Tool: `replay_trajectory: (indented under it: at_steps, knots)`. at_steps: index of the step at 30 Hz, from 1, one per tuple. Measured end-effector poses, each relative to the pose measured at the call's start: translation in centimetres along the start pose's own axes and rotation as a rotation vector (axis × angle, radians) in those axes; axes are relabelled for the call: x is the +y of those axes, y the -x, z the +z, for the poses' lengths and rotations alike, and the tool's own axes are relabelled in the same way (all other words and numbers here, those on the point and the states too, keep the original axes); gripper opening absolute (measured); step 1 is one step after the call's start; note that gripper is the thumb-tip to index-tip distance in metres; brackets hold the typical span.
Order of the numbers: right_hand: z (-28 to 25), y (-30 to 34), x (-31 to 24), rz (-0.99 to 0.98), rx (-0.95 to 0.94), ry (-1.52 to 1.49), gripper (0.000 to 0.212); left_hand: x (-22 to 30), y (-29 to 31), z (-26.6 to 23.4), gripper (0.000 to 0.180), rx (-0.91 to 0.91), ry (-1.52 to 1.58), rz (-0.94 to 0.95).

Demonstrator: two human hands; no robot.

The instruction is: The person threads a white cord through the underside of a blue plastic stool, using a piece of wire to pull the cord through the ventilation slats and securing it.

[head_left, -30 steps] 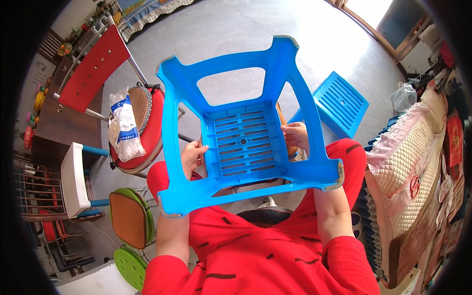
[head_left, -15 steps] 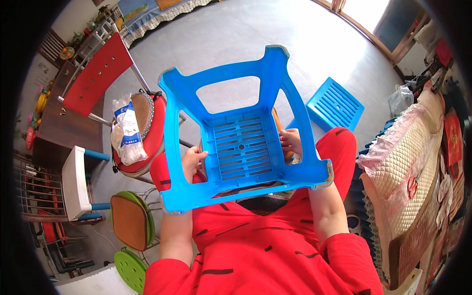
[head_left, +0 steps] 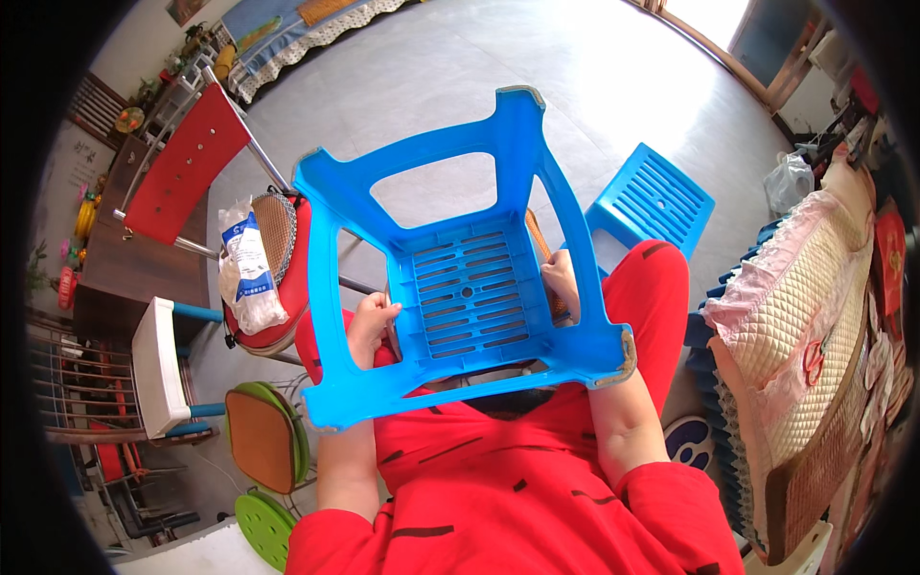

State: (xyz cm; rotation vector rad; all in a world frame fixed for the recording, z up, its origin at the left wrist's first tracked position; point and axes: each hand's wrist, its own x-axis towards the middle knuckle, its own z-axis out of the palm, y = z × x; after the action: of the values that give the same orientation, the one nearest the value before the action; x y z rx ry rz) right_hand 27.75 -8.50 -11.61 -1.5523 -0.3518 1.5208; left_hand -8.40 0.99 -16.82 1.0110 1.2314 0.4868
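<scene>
Head view: upturned blue stool (head_left: 467, 287) between left hand (head_left: 369, 324) and right hand (head_left: 561, 281)

Domestic living room with a grey tiled floor (head_left: 431, 77). A red chair (head_left: 182, 168), small stools (head_left: 264, 436), a quilted sofa cover (head_left: 805, 326) and a patterned rug (head_left: 287, 24) indicate a home.

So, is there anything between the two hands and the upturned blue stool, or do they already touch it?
Nothing visible is in the way. The left hand and the right hand both touch the blue stool, one on each side of its slatted seat. A woven mat edge lies by the right hand, under the stool.
</scene>
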Motion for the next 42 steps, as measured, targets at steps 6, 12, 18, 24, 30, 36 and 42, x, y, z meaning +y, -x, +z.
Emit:
replay_trajectory:
  at_steps: [6,12,18,24,30,36,42]
  knots:
    - [-1.5,-2.2,0.3,-0.248,0.082,0.076,0.047,-1.3,0.0,1.2,0.019,0.055,-0.033,0.192]
    - [-2.6,-3.2,1.5,-0.402,0.168,0.39,0.028,-2.4,-0.1,2.7,0.02,0.278,-0.469,0.444]
    - [-1.6,-2.3,0.4,-0.814,0.493,1.167,0.028,-1.7,1.8,6.3,0.019,0.545,-0.497,0.573]
    - [-4.1,-3.9,-1.1,-0.839,0.426,1.275,0.026,2.6,3.3,8.9,0.01,0.527,-0.505,0.628]
    - [-5.0,-5.8,-1.9,-0.684,0.076,1.509,0.019,3.7,2.8,6.9,0.022,0.263,-0.972,0.518]
    - [-7.3,-5.7,-1.8,-0.801,0.192,1.197,0.016,8.3,4.1,1.2,0.013,0.228,-0.822,0.785]
    - [-8.6,0.7,-5.9,-0.725,0.311,0.499,0.012,15.6,3.4,-13.8,0.053,1.323,-1.217,0.651]
